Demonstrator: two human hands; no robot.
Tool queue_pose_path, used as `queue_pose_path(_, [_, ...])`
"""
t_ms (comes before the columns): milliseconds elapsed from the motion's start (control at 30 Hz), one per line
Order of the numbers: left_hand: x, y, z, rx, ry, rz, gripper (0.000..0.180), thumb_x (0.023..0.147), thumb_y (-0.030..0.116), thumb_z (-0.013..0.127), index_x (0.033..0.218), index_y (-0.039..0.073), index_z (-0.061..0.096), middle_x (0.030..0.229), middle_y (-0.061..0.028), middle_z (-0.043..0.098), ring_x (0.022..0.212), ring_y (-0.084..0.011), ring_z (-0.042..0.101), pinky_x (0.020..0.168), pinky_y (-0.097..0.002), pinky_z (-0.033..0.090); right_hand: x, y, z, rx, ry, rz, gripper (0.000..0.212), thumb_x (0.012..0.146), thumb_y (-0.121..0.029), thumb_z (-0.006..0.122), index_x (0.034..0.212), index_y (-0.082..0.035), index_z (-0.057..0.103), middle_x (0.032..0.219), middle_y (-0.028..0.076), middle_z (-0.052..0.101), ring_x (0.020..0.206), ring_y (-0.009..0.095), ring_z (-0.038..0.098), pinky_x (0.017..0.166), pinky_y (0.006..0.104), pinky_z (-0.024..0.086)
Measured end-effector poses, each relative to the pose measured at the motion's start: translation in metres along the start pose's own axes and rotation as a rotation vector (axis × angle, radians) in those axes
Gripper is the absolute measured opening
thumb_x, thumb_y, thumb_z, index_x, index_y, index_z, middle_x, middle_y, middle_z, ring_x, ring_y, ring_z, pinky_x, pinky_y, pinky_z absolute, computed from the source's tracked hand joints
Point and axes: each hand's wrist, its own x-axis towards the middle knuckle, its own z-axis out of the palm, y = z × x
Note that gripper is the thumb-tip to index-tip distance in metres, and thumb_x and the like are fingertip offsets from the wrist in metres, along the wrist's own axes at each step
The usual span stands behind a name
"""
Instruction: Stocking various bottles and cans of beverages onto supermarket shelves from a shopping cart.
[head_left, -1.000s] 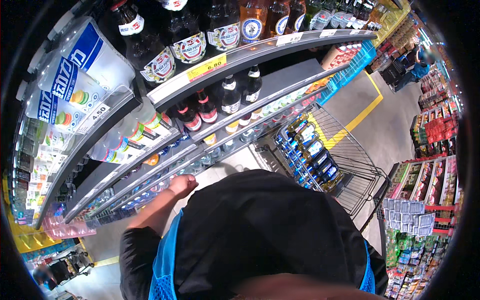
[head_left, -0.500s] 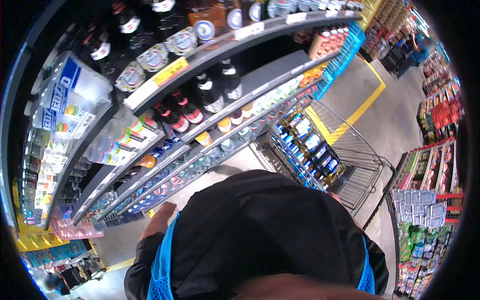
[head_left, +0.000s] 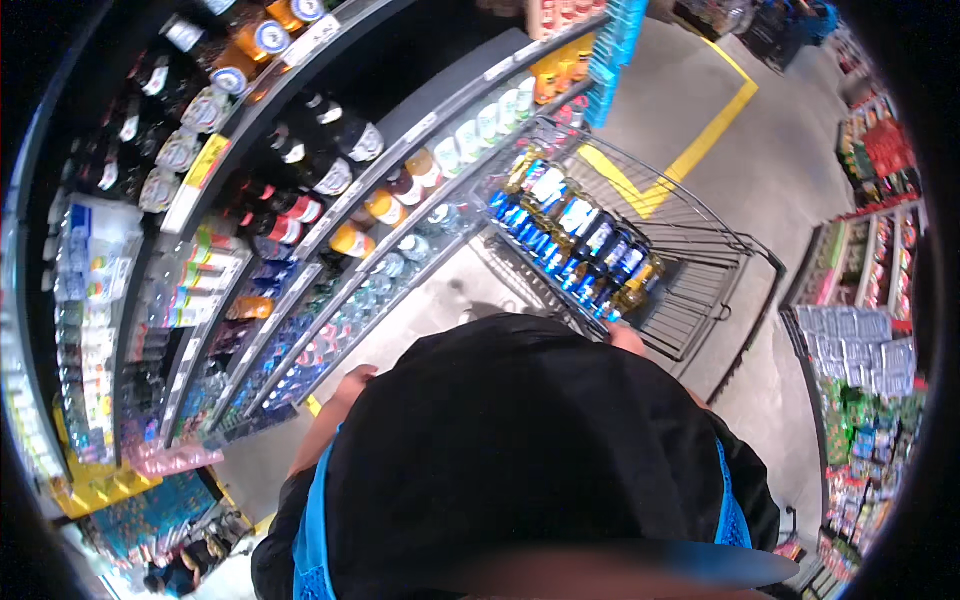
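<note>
My right hand is at the near rim of a wire shopping cart, beside the bottles. Its fingers look curled onto the rim, though my black shirt hides part of the hand. Inside the cart lie several bottles with blue-and-white labels and blue lower parts, packed side by side. My left hand is low on the left, between my body and the drink shelves, touching neither the cart nor a bottle. Blur and the shirt obscure its fingers.
Tall shelves of bottled drinks curve along the left. A yellow floor line runs beyond the cart. Packaged goods fill racks on the right. Other people stand at the lower left, and a dark trolley is far off.
The view has turned and shifted, so the shelves and cart appear farther left and the cart higher. More of my right hand shows at the cart's rim. The left hand sits slightly higher and farther right.
</note>
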Motion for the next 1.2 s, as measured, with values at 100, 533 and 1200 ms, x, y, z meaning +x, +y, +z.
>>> queue_pose_path(100, [-0.046, 0.054, 0.038, 0.527, 0.175, 0.013, 0.051, 0.087, 0.035, 0.076, 0.126, 0.006, 0.063, 0.104, -0.0128, 0.072, 0.102, -0.024, 0.068, 0.09, -0.0353, 0.052, -0.005, -0.006, -0.001, 0.006, -0.055, -0.072, 0.048, 0.085, -0.031, 0.062, 0.129, -0.014, 0.063, 0.108, 0.023, 0.071, 0.105, 0.041, 0.067, 0.088, 0.0493, 0.052])
queue_pose_path(533, [-0.092, -0.009, -0.015, 0.773, 0.211, -0.207, 0.047, 0.09, 0.045, 0.066, 0.118, 0.008, 0.069, 0.122, -0.0232, 0.069, 0.118, -0.0376, 0.065, 0.101, -0.0429, 0.05, -0.037, -0.037, 0.034, -0.012, 0.025, 0.092, 0.045, 0.087, -0.033, 0.063, 0.129, -0.017, 0.064, 0.112, 0.019, 0.071, 0.107, 0.038, 0.067, 0.09, 0.0481, 0.053])
queue_pose_path(1200, [0.002, -0.049, -0.264, 0.595, 0.241, -0.211, 0.046, 0.09, 0.045, 0.065, 0.117, 0.008, 0.069, 0.122, -0.023, 0.069, 0.117, -0.0377, 0.065, 0.1, -0.0427, 0.05, -0.066, -0.126, 0.093, -0.204, 0.256, 0.571, 0.059, 0.093, -0.059, 0.055, 0.132, -0.015, 0.063, 0.134, 0.014, 0.063, 0.13, 0.033, 0.055, 0.111, 0.051, 0.037])
